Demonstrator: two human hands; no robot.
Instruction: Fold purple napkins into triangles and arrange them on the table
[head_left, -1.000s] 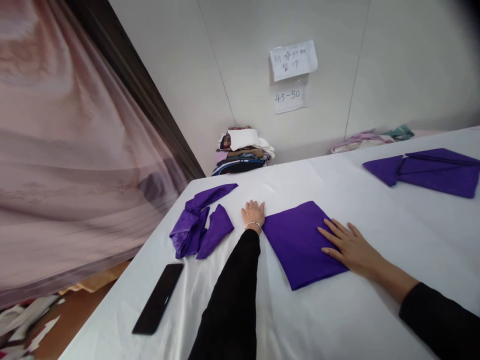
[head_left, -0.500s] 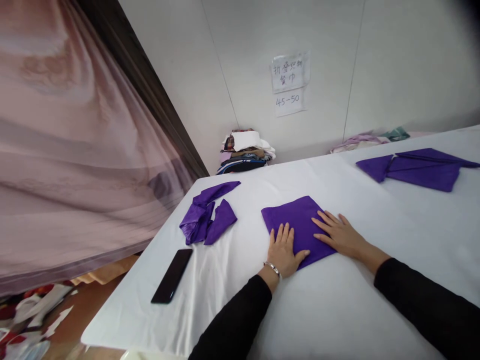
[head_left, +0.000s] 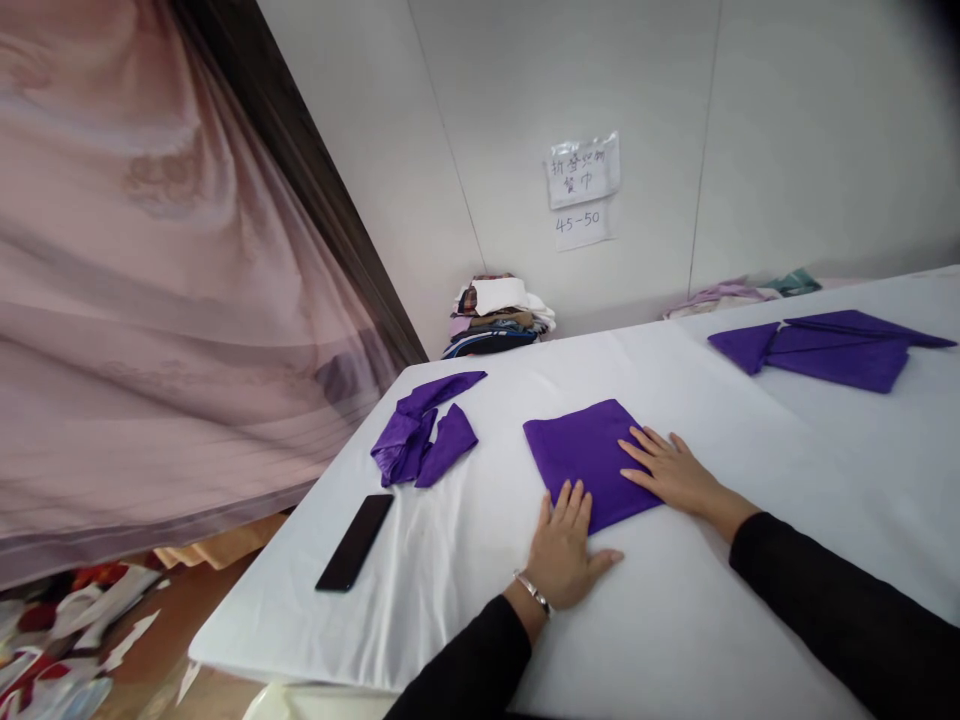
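Note:
A folded purple cloth napkin [head_left: 589, 450] lies flat on the white-covered table [head_left: 465, 620] in front of me. At its near left edge rests my left hand [head_left: 562, 545], fingertips on the fabric, thumb stretched out over the white cloth. My right hand [head_left: 667, 470] lies with spread fingers on the napkin's right side. Neither hand grips anything. A crumpled purple napkin [head_left: 405, 445] sits to the left, and another folded purple cloth [head_left: 832, 348] lies at the far right.
A black phone [head_left: 355, 543] lies near the table's left edge. Behind the table are a pile of folded clothes [head_left: 499, 318] and handwritten paper signs [head_left: 583, 170] on the wall. A pink curtain [head_left: 150, 300] hangs at left; a pale container [head_left: 300, 703] shows below.
My left hand has slid back toward me, off most of the napkin. The right hand stays on the napkin's right side. The camera view has shifted slightly.

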